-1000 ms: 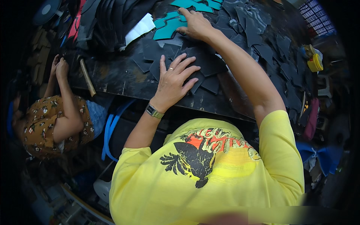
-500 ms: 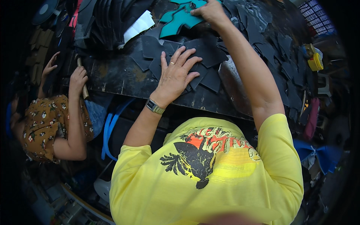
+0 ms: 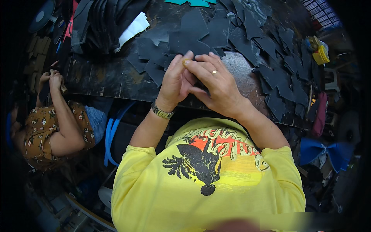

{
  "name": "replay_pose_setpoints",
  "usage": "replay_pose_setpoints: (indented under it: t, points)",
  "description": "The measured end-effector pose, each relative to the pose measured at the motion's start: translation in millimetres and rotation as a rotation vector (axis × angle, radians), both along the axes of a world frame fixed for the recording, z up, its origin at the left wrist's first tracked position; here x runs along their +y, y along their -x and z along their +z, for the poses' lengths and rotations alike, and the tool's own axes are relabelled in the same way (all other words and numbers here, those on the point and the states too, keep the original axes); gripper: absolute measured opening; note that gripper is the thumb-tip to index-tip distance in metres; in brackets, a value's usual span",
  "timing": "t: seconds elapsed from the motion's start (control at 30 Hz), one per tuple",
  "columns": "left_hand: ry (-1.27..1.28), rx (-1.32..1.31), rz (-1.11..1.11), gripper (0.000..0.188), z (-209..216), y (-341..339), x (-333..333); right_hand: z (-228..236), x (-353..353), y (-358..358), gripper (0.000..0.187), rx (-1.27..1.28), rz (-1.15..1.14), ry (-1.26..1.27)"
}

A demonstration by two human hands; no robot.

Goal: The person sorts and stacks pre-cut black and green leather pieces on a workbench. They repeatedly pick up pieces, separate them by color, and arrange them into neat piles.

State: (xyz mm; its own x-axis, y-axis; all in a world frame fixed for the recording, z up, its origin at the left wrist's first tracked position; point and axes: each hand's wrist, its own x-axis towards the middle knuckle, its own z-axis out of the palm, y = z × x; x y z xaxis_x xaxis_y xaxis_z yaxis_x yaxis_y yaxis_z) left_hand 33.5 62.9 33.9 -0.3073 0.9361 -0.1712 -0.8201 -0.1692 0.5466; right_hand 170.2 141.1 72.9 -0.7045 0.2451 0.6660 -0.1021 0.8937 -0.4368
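My left hand (image 3: pixel 172 83), with a metal-strapped watch (image 3: pixel 162 111) on its wrist, is raised over the near edge of the dark table. My right hand (image 3: pixel 218 83), with a ring on one finger, meets it at the fingertips. Both hands are cupped with fingers stretched and slightly blurred; I see nothing held between them. Just beyond them lie flat black cut sheet pieces (image 3: pixel 188 33), overlapping. A teal cut piece (image 3: pixel 193 2) shows at the top edge. Right of my hands is a shiny grey patch (image 3: pixel 237 67), partly hidden by the right hand.
More black pieces (image 3: pixel 276 77) spread along the right, near a yellow container (image 3: pixel 320 55). Stacked black pieces (image 3: pixel 96 27) and a white sheet (image 3: pixel 133 31) lie at the far left. A co-worker in a flowered brown top (image 3: pixel 46 131) is at the left, near blue tubing (image 3: pixel 111 139).
My right hand has left the teal piece and come back to my left hand, which has lifted off the black pieces. The co-worker's hands have come together.
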Motion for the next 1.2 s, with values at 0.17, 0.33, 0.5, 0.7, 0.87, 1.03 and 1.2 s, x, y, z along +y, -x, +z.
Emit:
replay_pose_setpoints:
  t: [0.17, 0.33, 0.5, 0.7, 0.87, 1.03, 1.2]
  points:
    - [-0.027, 0.221, -0.18, 0.02, -4.0, 1.8, 0.3, -1.3, 30.8, -39.2, 0.063, 0.12, -0.204, 0.227]
    - [0.069, 0.318, -0.239, 0.028, -0.6, -1.2, -2.3, -3.2, 80.1, -50.7, 0.058, 0.32, -0.278, 0.734]
    - [0.117, 0.411, -0.344, 0.035, 1.9, -7.5, -1.6, -4.7, 98.3, -56.6, 0.059, 0.166, -0.182, 0.903]
    - [0.092, 0.491, -0.429, 0.039, 5.3, -15.2, 1.1, -9.8, 95.4, -58.5, 0.054, 0.035, -0.201, 0.985]
    - [0.06, 0.446, -0.437, 0.048, 3.6, -16.2, 2.2, -12.6, 92.5, -57.4, 0.053, 0.091, -0.168, 0.98]
    - [0.013, 0.485, -0.411, 0.051, 0.3, -16.1, 3.9, -13.9, 92.8, -61.0, 0.049, 0.219, -0.159, 0.991]
    - [-0.022, 0.401, -0.469, 0.05, 1.1, -13.7, 4.5, -17.0, 92.2, -62.3, 0.046, 0.241, -0.203, 1.021]
